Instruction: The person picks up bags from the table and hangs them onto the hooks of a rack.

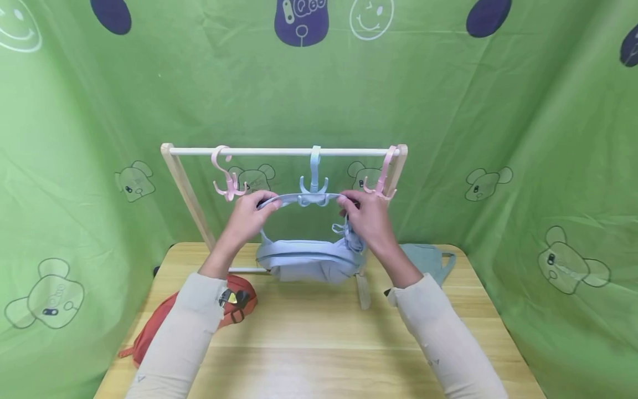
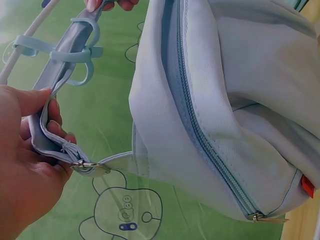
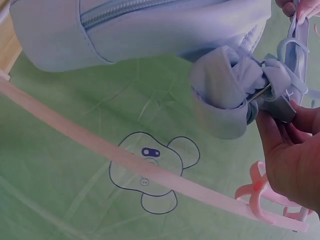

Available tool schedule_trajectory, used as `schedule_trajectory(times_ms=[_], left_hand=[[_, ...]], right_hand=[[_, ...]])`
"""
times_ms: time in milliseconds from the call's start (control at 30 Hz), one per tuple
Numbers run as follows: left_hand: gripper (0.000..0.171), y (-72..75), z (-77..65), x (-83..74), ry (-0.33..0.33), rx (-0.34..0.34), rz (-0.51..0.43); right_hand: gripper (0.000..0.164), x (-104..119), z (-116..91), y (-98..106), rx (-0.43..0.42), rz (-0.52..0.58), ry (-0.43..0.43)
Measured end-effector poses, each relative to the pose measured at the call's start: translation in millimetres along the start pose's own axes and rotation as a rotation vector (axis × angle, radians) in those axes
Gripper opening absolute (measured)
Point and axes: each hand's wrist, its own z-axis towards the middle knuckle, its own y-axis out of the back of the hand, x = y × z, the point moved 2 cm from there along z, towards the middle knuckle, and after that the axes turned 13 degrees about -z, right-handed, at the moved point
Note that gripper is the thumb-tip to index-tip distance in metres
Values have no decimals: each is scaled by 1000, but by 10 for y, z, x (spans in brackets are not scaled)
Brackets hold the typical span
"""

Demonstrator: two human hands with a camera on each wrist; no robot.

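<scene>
A light blue bag (image 1: 309,265) with a zipper hangs by its strap (image 1: 288,198) below a light blue multi-prong hook (image 1: 315,166). In the head view the strap runs across the hook's prongs, and the left wrist view shows it passing between them. Left of the hook my left hand (image 1: 249,215) pinches the strap, thumb on the near side. My right hand (image 1: 370,219) grips it on the other side. Close under the right hand dangles a bunched, tied-up strap end (image 3: 220,95). A metal ring (image 2: 86,165) joins strap and bag near the left hand.
The hook hangs from a rack's white rail (image 1: 269,151), between a pink hook (image 1: 230,180) and another pink hook (image 1: 384,174). On the wooden table (image 1: 309,354) lie a red bag (image 1: 161,327), left, and a blue-green bag (image 1: 423,260), right. Green printed curtains surround everything.
</scene>
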Motion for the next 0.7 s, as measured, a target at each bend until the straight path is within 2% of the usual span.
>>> schedule_trajectory(times_ms=[167,400,700], left_hand=[[28,-20,-26,66,7,0,-9],[27,-62,-76,139,-19,-29,-35],[25,-102,-210,285,12,-36,-73]], right_hand=[[28,-45,-54,-46,48,3,-38],[28,-122,-113,-138,55,40,-40],[31,-208,-236,-233,52,90,-43]])
